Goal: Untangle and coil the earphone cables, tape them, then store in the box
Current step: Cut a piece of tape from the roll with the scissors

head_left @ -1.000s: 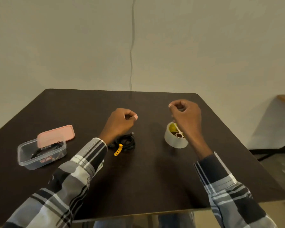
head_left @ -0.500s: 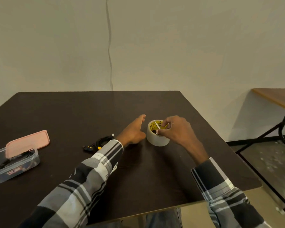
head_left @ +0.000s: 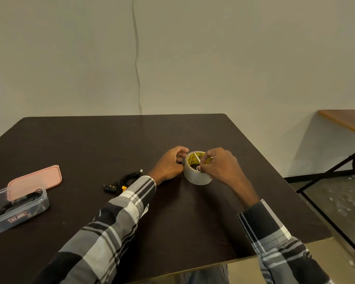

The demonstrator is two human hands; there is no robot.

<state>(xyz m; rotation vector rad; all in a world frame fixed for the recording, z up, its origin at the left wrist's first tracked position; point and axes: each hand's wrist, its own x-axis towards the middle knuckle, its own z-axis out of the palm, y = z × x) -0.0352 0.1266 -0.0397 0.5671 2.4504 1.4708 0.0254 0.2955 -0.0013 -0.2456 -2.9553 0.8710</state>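
1. Steadying the tape roll (head_left: 197, 171), the left hand (head_left: 169, 165) sits against its left side, fingers loosely curved around the outer wall; reads as a light hold, grip strength can't be told.
2. Right hand (head_left: 217, 167) is over the roll's top and right rim, fingertips pinched at the tape end by the yellow core; looks like peeling a strip free, though how much is lifted is too small to tell.
3. Coiled earphone cable (head_left: 123, 181), black with a yellow bit, lies on the counter (head_left: 193, 218) just left of the left wrist, partly behind the plaid sleeve (head_left: 119, 218). No tape visible on it, so judged coiled but not yet taped.
4. Clear box (head_left: 19, 210) stands well left of both hands, near the counter's edge, with a dark cable already inside. Whether that one is taped can't be seen.
5. Pink lid (head_left: 37, 181) is off, leaning on the box's far rim, so the box is open for the next bundle.
6. Judged progress: one cable stored, second coiled, taping step in hand.
7. Left: tear strip, wrap second coil, drop it in the box, probably close the lid.
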